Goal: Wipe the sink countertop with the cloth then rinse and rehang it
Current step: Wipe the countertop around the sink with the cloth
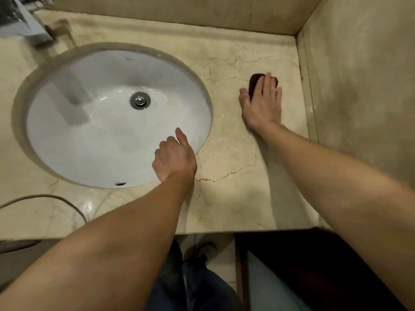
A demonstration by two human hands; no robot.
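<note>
Pressing dark cloth (pixel 256 80) flat on marble countertop (pixel 235 153) under right hand (pixel 262 104), left hand (pixel 174 158) loosely curled, empty

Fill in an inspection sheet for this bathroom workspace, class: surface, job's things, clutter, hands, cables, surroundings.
Surface: beige marble countertop with veins; white sink basin set in it, drain plug at centre.
Job's things: dark red cloth on the countertop right of the basin.
Clutter: nothing seen.
Hands: right hand flat on the cloth; left hand loosely curled over the basin's edge, holding nothing.
Cables: grey cable on the front left.
Surroundings: tap, blurred; wall at right.
</note>
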